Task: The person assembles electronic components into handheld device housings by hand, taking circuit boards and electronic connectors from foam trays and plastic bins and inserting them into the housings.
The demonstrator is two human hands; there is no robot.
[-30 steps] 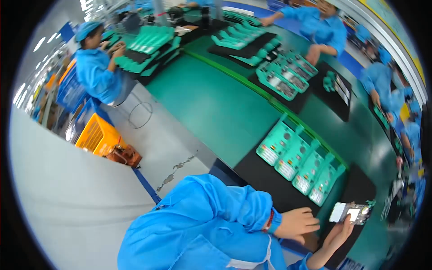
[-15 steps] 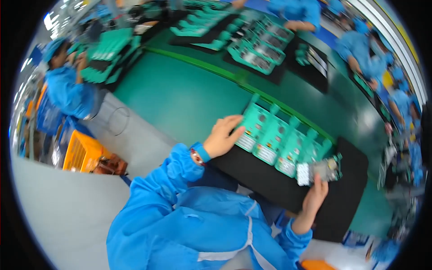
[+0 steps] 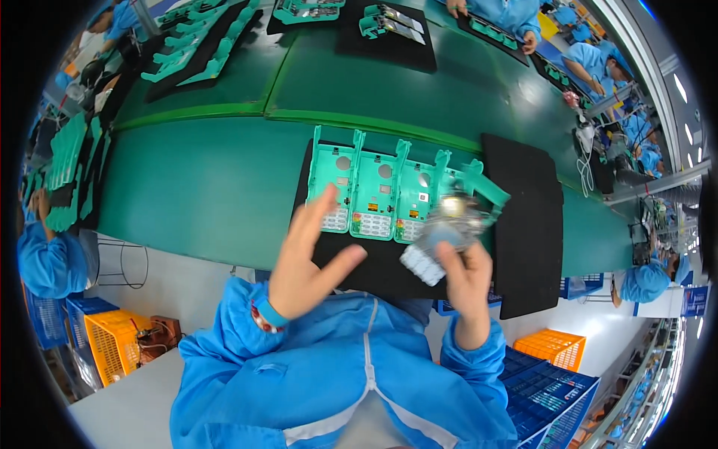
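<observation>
My right hand (image 3: 468,280) grips a circuit board assembly (image 3: 452,224) with a white keypad-like block at its lower end; motion blurs it. Thumb and fingers close around its lower side. A curved green piece (image 3: 490,188) shows at its upper right; whether it belongs to the held assembly I cannot tell. My left hand (image 3: 303,258) is open with fingers spread, over the left end of a row of green phone-shaped housings (image 3: 376,183), holding nothing. The housings have pale keypad rows at their near ends and upright prongs at their far ends. The held assembly partly hides the rightmost one.
Black mats (image 3: 523,232) lie on the green table (image 3: 202,179), under and right of the row. A green strip (image 3: 374,123) runs behind. Across the table are more green housings (image 3: 198,45) and co-workers. An orange crate (image 3: 550,346) and blue crates (image 3: 550,389) stand low right.
The view has turned, so the row now lies nearly level. My left hand has left the housing it touched and spread its fingers. My right hand has tilted the circuit board assembly.
</observation>
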